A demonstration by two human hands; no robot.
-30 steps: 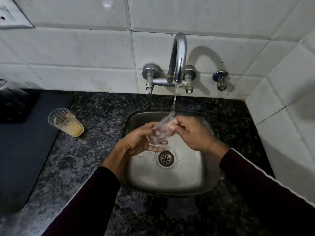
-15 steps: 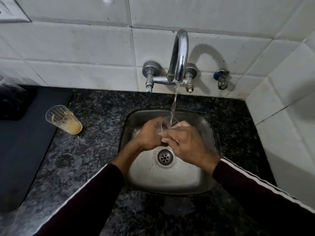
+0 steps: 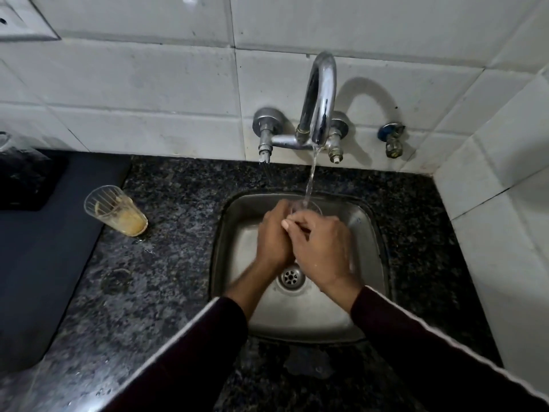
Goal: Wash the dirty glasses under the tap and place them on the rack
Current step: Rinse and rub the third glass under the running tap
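— Two hands, nearest first: what are they doing?
— Both meet over the sink [image 3: 368, 233]. The left hand [image 3: 271, 236] and right hand [image 3: 320, 248] have their fingers [image 3: 292, 223] curled narrow round a clear glass [image 3: 309, 207], only its rim peeping out beyond them.
— Which way does it lie?
— Just past the knuckles, mouth up, I'd judge upright, right under the stream from the tap [image 3: 320, 96].
— And the other one?
— The dirty glass [image 3: 117, 211] stands well off to the left on the worktop [image 3: 166, 263], so the left hand is nearer it. No rack is plainly visible.
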